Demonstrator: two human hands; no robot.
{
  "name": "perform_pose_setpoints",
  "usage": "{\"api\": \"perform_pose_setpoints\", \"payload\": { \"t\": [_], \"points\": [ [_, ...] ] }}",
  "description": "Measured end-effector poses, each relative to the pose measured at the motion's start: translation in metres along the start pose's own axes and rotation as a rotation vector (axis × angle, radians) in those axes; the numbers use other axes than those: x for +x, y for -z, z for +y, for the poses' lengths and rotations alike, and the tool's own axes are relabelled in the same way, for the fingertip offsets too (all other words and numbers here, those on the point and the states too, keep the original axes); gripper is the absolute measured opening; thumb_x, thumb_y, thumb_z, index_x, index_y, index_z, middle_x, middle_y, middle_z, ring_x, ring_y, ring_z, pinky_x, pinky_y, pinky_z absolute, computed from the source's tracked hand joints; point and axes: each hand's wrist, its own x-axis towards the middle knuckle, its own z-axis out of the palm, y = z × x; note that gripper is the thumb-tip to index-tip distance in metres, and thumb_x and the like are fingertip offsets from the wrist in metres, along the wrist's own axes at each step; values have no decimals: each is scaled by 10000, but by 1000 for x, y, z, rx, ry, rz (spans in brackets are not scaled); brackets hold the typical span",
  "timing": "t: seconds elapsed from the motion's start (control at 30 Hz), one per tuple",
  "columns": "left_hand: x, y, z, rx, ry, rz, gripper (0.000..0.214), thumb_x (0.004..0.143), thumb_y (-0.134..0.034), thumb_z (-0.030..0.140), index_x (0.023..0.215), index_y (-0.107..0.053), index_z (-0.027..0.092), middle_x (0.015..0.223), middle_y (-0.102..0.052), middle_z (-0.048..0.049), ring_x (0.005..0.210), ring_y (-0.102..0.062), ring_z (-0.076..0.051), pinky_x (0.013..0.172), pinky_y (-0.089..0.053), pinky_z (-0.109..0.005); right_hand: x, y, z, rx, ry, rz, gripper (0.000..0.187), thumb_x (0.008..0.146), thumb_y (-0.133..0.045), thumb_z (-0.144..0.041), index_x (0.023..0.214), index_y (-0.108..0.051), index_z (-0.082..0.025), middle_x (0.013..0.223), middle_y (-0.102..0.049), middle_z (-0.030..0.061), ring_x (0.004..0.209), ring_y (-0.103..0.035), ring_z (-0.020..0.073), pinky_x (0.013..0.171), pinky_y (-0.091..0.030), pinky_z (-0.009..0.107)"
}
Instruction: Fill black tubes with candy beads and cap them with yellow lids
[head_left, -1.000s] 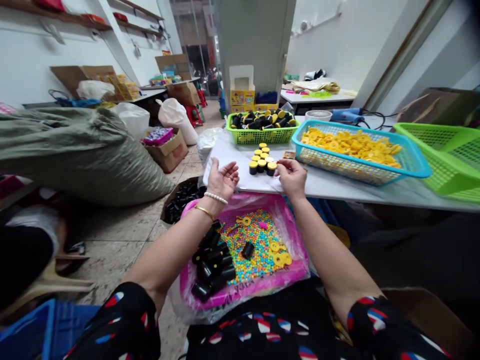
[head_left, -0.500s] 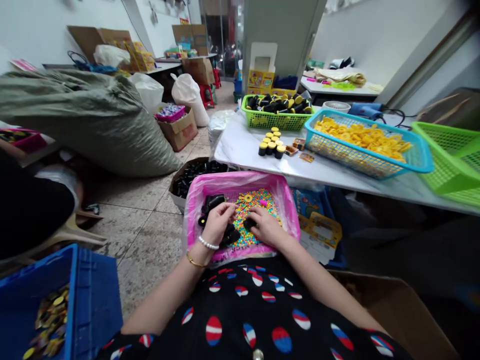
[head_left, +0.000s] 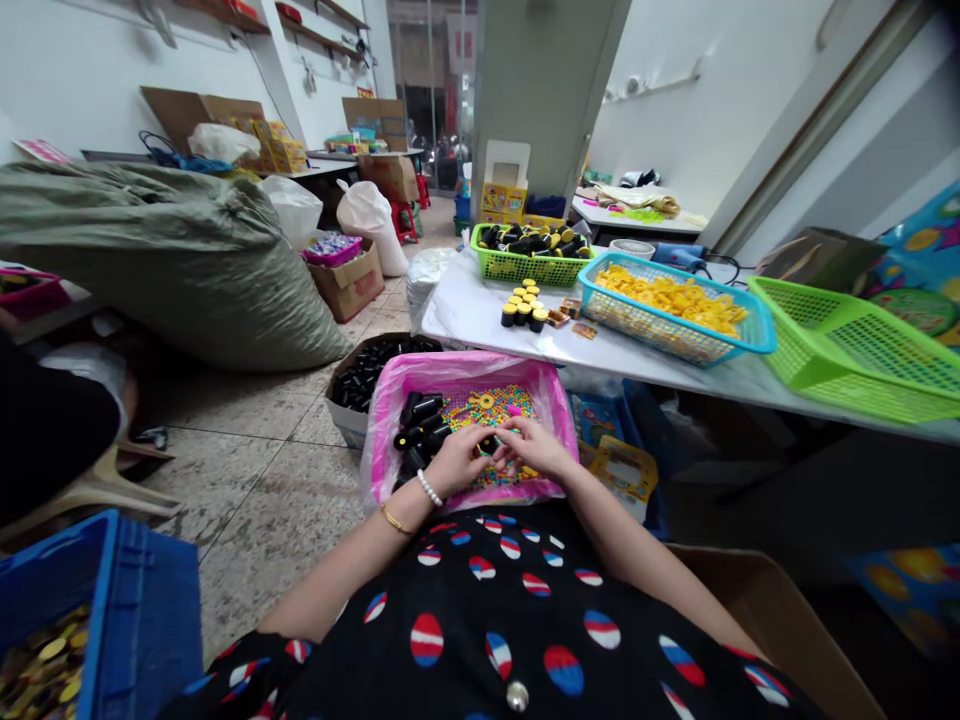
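Both hands meet over a pink basket (head_left: pixel 379 430) lined with clear plastic. Between my fingers shows part of a small black container (head_left: pixel 489 444). My left hand (head_left: pixel 459 464) has its fingers bent against the near side of it. My right hand (head_left: pixel 534 448) curls round it from the right, its fingertips close to the left ones. Small colourful beads (head_left: pixel 517 396) spread over the basket's floor beneath, with a yellow ring (head_left: pixel 487 401) and a pink piece (head_left: pixel 514 411) on top. Several black containers (head_left: pixel 420 425) lie in the basket's left part.
A box of black containers (head_left: pixel 367 372) stands behind the basket. The white table (head_left: pixel 480 325) holds yellow-capped containers (head_left: pixel 523 312), a green basket (head_left: pixel 517 268), a blue basket of yellow pieces (head_left: pixel 675 335) and another green basket (head_left: pixel 840 370). A blue crate (head_left: pixel 154 600) stands at left; someone sits beyond.
My left hand has moved right to meet my right hand at the black container. The view has turned somewhat, so the table things appear further left.
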Motion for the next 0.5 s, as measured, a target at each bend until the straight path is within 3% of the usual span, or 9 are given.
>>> {"api": "perform_pose_setpoints", "payload": {
  "t": [0.13, 0.23, 0.43, 0.5],
  "points": [
    [-4, -1, -3, 71, -20, -7, 493, 708, -653, 121, 1184, -567, 215, 936, -726, -29, 788, -684, -177, 763, -526, -316, -7, 10, -1, 32, 101, -37, 358, 892, -521, -326, 1219, -488, -181, 768, -692, 8, 577, -661, 127, 490, -512, 220],
    [-4, -1, -5, 89, -32, 19, 447, 702, -665, 121, 1122, -536, 198, 893, -734, -31, 768, -702, -180, 728, -538, -301, -7, 10, 1, -51, 177, -40, 348, 818, -627, -257, 1158, -580, -196, 936, -689, 28, 728, -678, 133, 634, -545, 242],
    [0, -1, -10, 91, -33, 193, 343, 763, -631, 167, 1081, -501, 188, 971, -705, -78, 860, -695, -184, 764, -542, -318, 9, 7, 9, -447, 230, 31, 363, 808, -558, -57, 1144, -625, -174, 1100, -653, 109, 1015, -612, 222, 909, -481, 409],
    [2, 2, -12, 88, -26, 269, 309, 804, -599, 196, 1092, -489, 176, 965, -696, -91, 895, -689, -188, 788, -537, -330, 14, 5, 9, -619, 270, -15, 309, 814, -540, -40, 1065, -673, -163, 1080, -658, 134, 1059, -584, 252, 943, -449, 445]
  ]
}}
